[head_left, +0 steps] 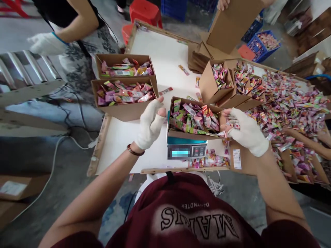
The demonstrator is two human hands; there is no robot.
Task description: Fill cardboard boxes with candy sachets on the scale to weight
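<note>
At the far left a co-worker's gloved hand hangs over the floor beside a roller conveyor. Next come two filled cardboard boxes of bright candy packets, set side by side on the white counter, apparently parked out of the way once full. The person's left hand, in a white fingerless glove, is curled loosely with the thumb raised, just beside the left wall of the open box; it grips nothing that can be seen and seems placed to steady that box. The box sits on a small digital scale, so its packets can be weighed, at the counter's near edge straight in front of the person. The right hand, gloved alike, is closed around a few candy packets at the box's right rim. Farther right lies the loose heap of packets, within easy reach, and another person's hand holds a flat carton at the top.
</note>
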